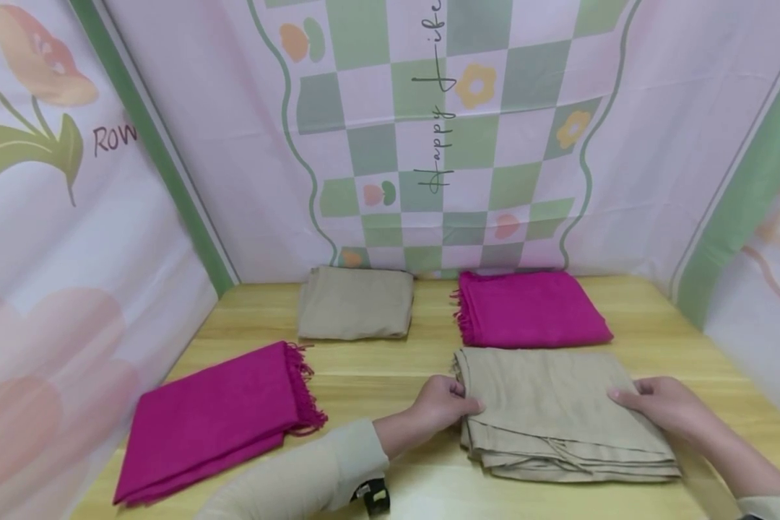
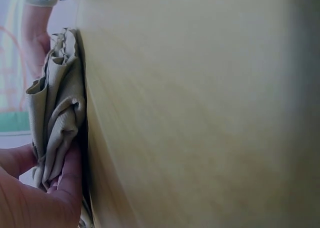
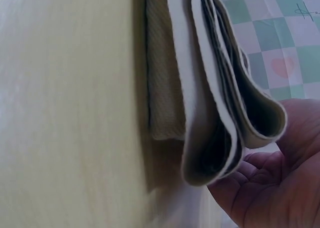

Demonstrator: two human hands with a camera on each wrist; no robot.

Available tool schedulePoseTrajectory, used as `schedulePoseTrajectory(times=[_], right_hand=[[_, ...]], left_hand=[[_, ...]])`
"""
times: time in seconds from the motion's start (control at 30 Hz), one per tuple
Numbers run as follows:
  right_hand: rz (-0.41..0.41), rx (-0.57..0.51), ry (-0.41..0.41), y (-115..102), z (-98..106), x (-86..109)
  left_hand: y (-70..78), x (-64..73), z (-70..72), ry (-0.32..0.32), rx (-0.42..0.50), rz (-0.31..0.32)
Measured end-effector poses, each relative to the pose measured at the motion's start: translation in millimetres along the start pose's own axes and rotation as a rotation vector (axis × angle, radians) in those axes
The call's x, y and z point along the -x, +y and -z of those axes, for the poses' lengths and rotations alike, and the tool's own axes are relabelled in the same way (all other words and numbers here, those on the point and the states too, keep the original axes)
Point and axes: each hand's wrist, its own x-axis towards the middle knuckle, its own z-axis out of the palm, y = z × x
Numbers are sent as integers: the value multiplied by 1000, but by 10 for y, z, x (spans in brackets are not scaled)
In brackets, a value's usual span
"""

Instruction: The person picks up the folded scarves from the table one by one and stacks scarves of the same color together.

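A folded beige scarf (image 1: 552,397) lies in layers on the right front of the table. My left hand (image 1: 434,406) pinches its left edge, thumb on top. In the left wrist view, the fingers (image 2: 70,180) reach under the bunched layers of the scarf (image 2: 65,103). At the opposite edge, my right hand (image 1: 672,406) grips the cloth with the thumb above. The right wrist view shows looped folds (image 3: 215,158) of the scarf beside the right palm (image 3: 280,193), with the fingers curled at the fold. Its near edge looks uneven, several layers showing.
Behind it lies a folded magenta scarf (image 1: 526,307) with fringe on its left. A smaller folded beige cloth (image 1: 356,303) sits at the back middle. Another magenta scarf (image 1: 214,419) with fringe lies front left. Printed curtains (image 1: 403,130) enclose the wooden table (image 1: 364,375).
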Motion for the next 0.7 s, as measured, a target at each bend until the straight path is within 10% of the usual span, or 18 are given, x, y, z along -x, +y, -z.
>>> schedulePoseTrajectory(times=[0.7], right_hand=[[14, 107, 24, -38, 44, 37]], left_hand=[[62, -25, 50, -59, -25, 86]])
